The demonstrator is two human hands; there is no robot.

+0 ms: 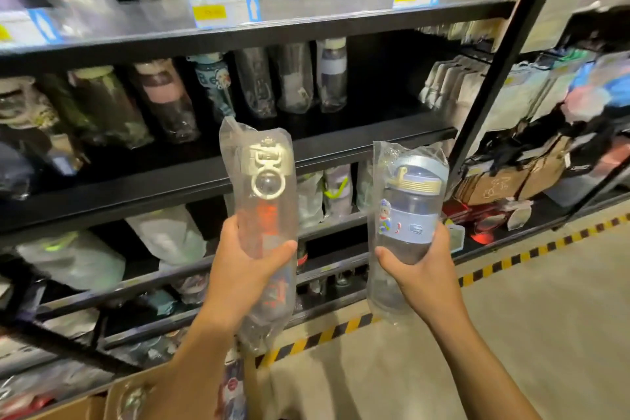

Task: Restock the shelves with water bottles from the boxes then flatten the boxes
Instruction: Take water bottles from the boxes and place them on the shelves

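Two wrapped bottles are held up, one per hand. Fingers and thumb of the left hand (245,269) curl round the lower body of a clear bottle (266,187) with a cream lid, upright in its plastic bag. Just right of it, not touching, the right hand (419,269) grips the middle of a blue bottle (409,208), also bagged and upright. Beyond both hands, the black shelf (341,143) carries bagged shelf bottles (170,99). Below the left forearm sits a cardboard box (85,406).

Cream-lidded bottle (264,215); blue-banded bottle (407,215)
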